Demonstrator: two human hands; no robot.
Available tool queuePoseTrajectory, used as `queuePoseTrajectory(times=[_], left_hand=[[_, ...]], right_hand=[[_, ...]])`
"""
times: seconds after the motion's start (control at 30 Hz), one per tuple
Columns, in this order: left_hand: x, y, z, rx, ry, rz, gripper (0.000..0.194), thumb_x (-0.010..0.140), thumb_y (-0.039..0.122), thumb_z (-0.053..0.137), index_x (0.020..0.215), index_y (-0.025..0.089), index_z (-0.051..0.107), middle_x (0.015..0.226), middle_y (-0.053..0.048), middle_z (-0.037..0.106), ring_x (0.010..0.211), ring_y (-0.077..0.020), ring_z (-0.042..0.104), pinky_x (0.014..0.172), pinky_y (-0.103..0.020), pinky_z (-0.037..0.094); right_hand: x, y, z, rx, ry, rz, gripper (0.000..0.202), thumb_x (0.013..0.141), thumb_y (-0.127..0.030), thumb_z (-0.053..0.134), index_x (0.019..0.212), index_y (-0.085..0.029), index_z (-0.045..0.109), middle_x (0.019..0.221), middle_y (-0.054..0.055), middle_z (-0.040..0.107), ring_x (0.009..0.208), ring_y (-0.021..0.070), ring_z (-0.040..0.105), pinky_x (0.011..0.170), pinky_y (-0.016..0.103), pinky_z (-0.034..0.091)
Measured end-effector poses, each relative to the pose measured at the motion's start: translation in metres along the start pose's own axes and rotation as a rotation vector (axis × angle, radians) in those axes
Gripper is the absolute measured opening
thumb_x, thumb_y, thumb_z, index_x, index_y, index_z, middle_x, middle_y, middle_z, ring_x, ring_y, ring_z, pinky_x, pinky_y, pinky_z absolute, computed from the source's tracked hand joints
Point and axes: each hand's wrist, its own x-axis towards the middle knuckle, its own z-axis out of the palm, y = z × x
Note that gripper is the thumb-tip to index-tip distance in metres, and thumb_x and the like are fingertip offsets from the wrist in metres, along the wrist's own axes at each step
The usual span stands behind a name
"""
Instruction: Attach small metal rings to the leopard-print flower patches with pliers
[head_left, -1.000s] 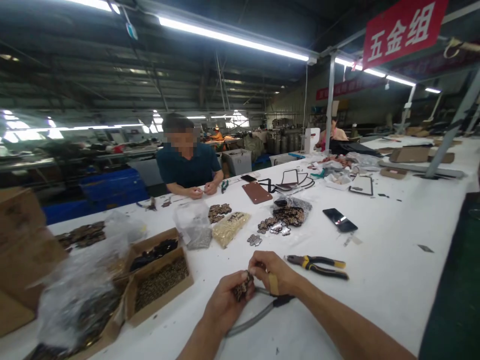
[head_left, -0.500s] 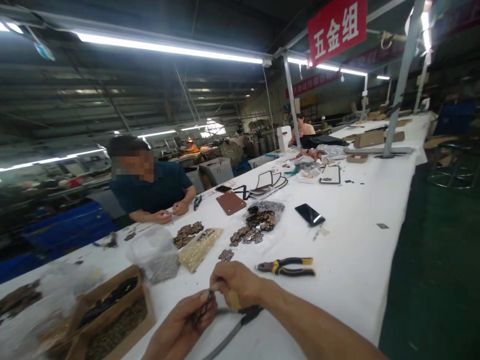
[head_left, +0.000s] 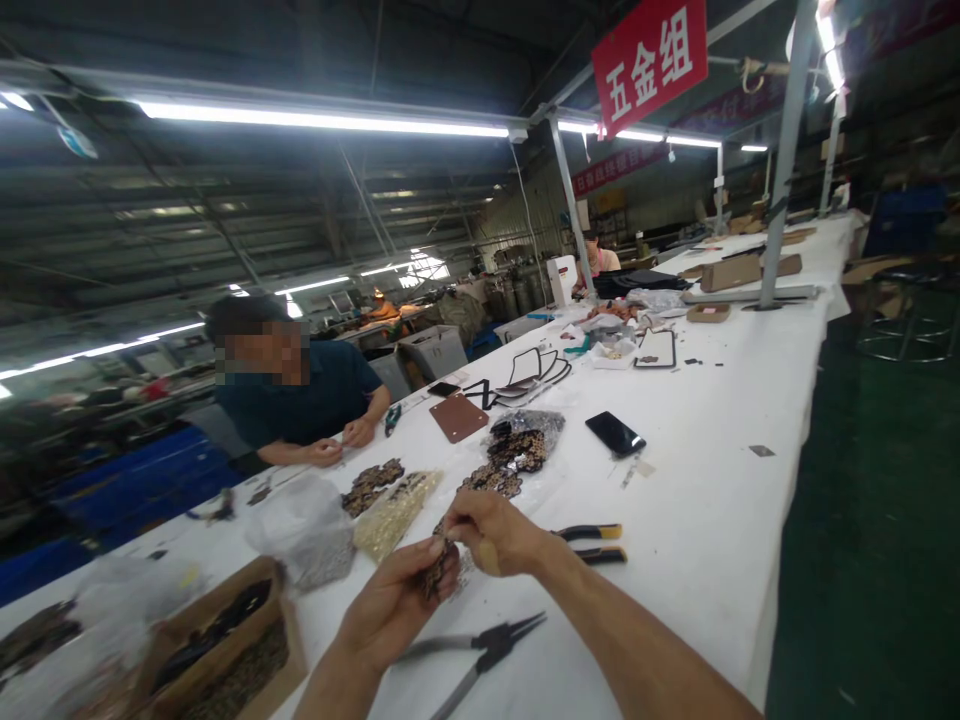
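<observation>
My left hand point(head_left: 397, 598) is closed around a small flat patterned piece point(head_left: 435, 572), brown and black, held upright above the white table. Fingers of my right hand point(head_left: 491, 535) pinch at the upper edge of that piece; whatever tiny thing lies between them is hidden. Beneath my hands lie long-nosed pliers point(head_left: 495, 642) with grey handles, their jaws pointing right. Behind my right wrist, yellow-and-black pliers point(head_left: 600, 531) show only their handles. Beyond my hands, similar patterned pieces point(head_left: 491, 481) lie in a heap beside a clear plastic bag point(head_left: 551, 428).
A cardboard box point(head_left: 289, 625) with small parts stands at left, near a bag of pale bits point(head_left: 394, 515) and a clear bag point(head_left: 300, 520). A phone point(head_left: 615, 434) lies at right. Across the table point(head_left: 705, 480) sits a co-worker point(head_left: 315, 390), hands on its edge.
Both hands have risen slightly away from me with the piece. The long-nosed pliers' jaws have come into view, while the yellow-and-black pliers' jaws are now covered by my right hand.
</observation>
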Motion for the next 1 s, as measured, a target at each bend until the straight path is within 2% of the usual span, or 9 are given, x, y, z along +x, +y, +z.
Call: queuePoseTrajectory(times=[0.2,0.37,0.47,0.53,0.6,0.7,0.77,0.87,1.0], left_hand=[[0.022,-0.013,-0.002,-0.049,-0.116,0.051,0.014,0.079,0.02,0.074,0.087,0.009,0.069,0.072,-0.004,0.059,0.062,-0.012,0.052,0.058,-0.025,0.044],[0.037,-0.028,-0.012,-0.085,-0.138,0.117,0.015,0.075,0.021,0.075,0.08,0.01,0.067,0.071,-0.005,0.061,0.061,-0.0125,0.054,0.058,-0.026,0.043],[0.035,-0.043,-0.016,-0.162,-0.152,0.167,0.018,0.071,0.022,0.077,0.07,0.011,0.063,0.067,-0.006,0.061,0.06,-0.0129,0.054,0.057,-0.026,0.042],[0.036,-0.055,-0.02,-0.269,-0.158,0.144,0.02,0.067,0.021,0.079,0.067,0.012,0.061,0.065,-0.005,0.06,0.059,-0.0123,0.053,0.056,-0.026,0.039],[0.04,-0.067,-0.027,-0.342,-0.119,0.128,0.02,0.066,0.021,0.079,0.069,0.012,0.061,0.067,-0.006,0.061,0.059,-0.0123,0.054,0.056,-0.025,0.039],[0.047,-0.085,-0.036,-0.413,-0.098,0.097,0.019,0.064,0.02,0.077,0.068,0.012,0.06,0.065,-0.006,0.061,0.058,-0.013,0.054,0.056,-0.026,0.038],[0.05,-0.093,-0.039,-0.44,-0.108,0.075,0.018,0.064,0.019,0.076,0.066,0.012,0.06,0.064,-0.007,0.061,0.057,-0.0131,0.054,0.055,-0.026,0.037],[0.051,-0.101,-0.041,-0.47,-0.129,0.052,0.017,0.064,0.018,0.075,0.067,0.012,0.06,0.064,-0.006,0.061,0.058,-0.0133,0.055,0.055,-0.025,0.037],[0.053,-0.106,-0.044,-0.506,-0.136,0.026,0.017,0.063,0.018,0.074,0.067,0.012,0.06,0.064,-0.006,0.061,0.057,-0.0133,0.055,0.055,-0.025,0.038]], right_hand=[[-0.001,0.011,-0.004,-0.04,0.016,0.016,0.011,0.082,-0.009,0.057,0.083,-0.02,0.056,0.08,0.001,0.062,0.074,0.0158,0.056,0.067,0.025,0.041],[-0.006,0.019,-0.002,-0.07,0.006,0.061,0.011,0.086,-0.01,0.056,0.084,-0.02,0.061,0.079,0.0,0.063,0.073,0.015,0.057,0.067,0.025,0.044],[-0.022,0.016,-0.006,-0.162,-0.029,0.292,0.006,0.09,-0.02,0.063,0.085,-0.02,0.066,0.077,0.0,0.065,0.07,0.0154,0.059,0.065,0.027,0.048],[-0.036,0.013,-0.012,-0.26,-0.03,0.495,0.014,0.092,-0.033,0.067,0.097,-0.02,0.068,0.092,0.003,0.069,0.078,0.0171,0.063,0.072,0.031,0.054],[-0.049,0.011,-0.021,-0.29,-0.084,0.553,0.027,0.098,-0.036,0.06,0.119,-0.019,0.063,0.12,0.008,0.065,0.098,0.0194,0.065,0.085,0.039,0.057],[-0.065,0.008,-0.04,-0.356,-0.152,0.617,0.028,0.099,-0.036,0.058,0.123,-0.021,0.062,0.128,0.01,0.062,0.105,0.0209,0.064,0.09,0.041,0.056],[-0.073,0.007,-0.05,-0.403,-0.184,0.652,0.027,0.089,-0.038,0.071,0.105,-0.017,0.068,0.108,0.009,0.068,0.09,0.0208,0.066,0.08,0.037,0.056],[-0.08,0.014,-0.057,-0.53,-0.28,0.781,0.036,0.058,-0.033,0.089,0.079,-0.017,0.065,0.075,0.003,0.066,0.068,0.0209,0.062,0.063,0.032,0.048],[-0.08,0.031,-0.052,-0.622,-0.468,0.876,0.036,0.048,-0.032,0.087,0.075,-0.02,0.067,0.07,0.002,0.067,0.067,0.0222,0.062,0.058,0.029,0.039]])
